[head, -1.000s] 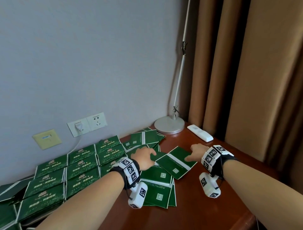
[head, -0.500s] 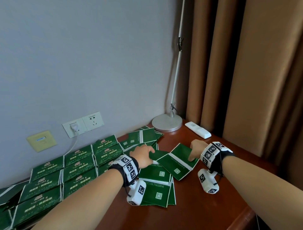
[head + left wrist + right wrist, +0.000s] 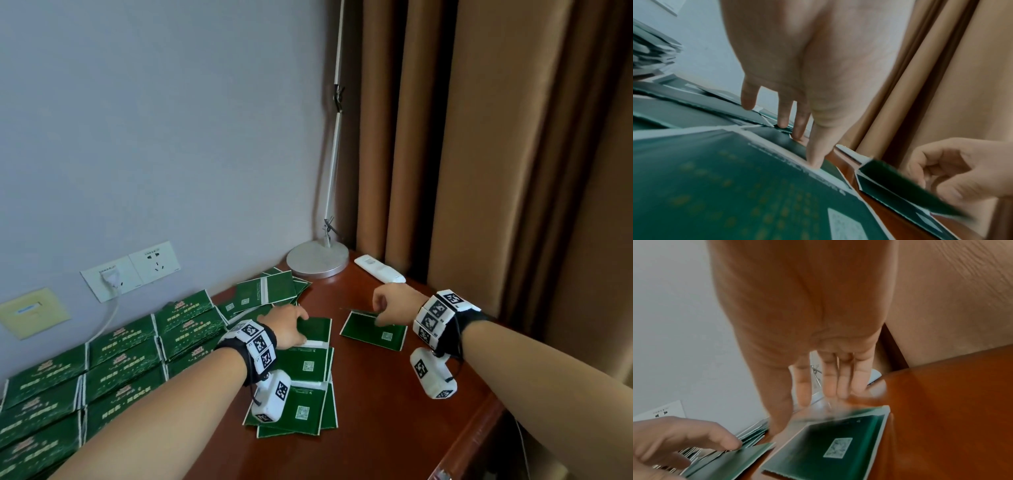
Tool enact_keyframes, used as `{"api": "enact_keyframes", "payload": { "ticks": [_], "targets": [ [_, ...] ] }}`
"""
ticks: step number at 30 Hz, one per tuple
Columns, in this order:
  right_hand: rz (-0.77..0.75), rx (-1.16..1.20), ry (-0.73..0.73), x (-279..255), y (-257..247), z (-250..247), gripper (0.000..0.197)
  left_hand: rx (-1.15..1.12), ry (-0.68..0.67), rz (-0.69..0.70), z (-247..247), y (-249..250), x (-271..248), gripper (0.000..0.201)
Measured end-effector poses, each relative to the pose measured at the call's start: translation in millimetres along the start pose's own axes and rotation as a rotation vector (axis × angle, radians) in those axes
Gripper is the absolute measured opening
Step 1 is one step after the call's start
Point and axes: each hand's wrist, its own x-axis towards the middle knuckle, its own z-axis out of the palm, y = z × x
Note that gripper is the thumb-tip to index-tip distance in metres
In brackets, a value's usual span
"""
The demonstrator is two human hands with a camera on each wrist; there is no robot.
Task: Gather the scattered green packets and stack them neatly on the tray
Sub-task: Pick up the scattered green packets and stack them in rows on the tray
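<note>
Several loose green packets (image 3: 303, 390) overlap on the brown table (image 3: 394, 404), with more by the wall (image 3: 267, 294). My left hand (image 3: 289, 325) rests flat on the top of this pile, its straight fingers (image 3: 783, 120) pressing down. One green packet (image 3: 373, 334) lies apart to the right. My right hand (image 3: 383, 315) pinches its far edge, and the packet (image 3: 828, 443) looks tilted and blurred. Neat rows of stacked packets (image 3: 120, 363) fill the left side. Any tray under them is hidden.
A round lamp base (image 3: 317, 260) and a white remote (image 3: 378, 274) sit at the table's far corner. Brown curtains (image 3: 496, 171) hang on the right. Wall sockets (image 3: 132, 270) with a plugged cable are behind the stacks. The table's edge (image 3: 479, 425) runs at right.
My right hand has drawn one packet off the pile to the right and turned it, so it now sits apart. My left hand stays on the pile.
</note>
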Motion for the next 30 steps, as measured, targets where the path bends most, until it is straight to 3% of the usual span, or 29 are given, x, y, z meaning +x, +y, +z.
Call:
{"api": "enact_keyframes", "payload": {
  "ticks": [2,5,12,18,25,30],
  "targets": [
    [-0.026,0.016,-0.074,-3.1,2.2,1.7,0.026,0.01,-0.011,-0.004,-0.5,1.5,0.9,0.054],
    [-0.02,-0.009,-0.043,-3.0,8.1,4.7,0.035,0.021,-0.03,-0.01,-1.2,2.9,2.1,0.054],
    [0.127,-0.129,-0.081,-1.7,19.4,16.9,0.067,0.037,-0.089,-0.021,-1.3,4.6,2.6,0.057],
    [0.163,-0.207,-0.076,1.4,17.6,26.1,0.066,0.026,-0.109,-0.02,0.8,4.0,6.0,0.064],
    [0.178,-0.225,-0.063,1.6,15.8,29.9,0.063,0.032,0.055,-0.013,-1.6,3.5,3.9,0.077],
    [0.197,-0.233,-0.061,0.9,12.1,30.4,0.062,0.004,0.16,0.004,-9.5,0.6,-7.6,0.054]
  ]
}}
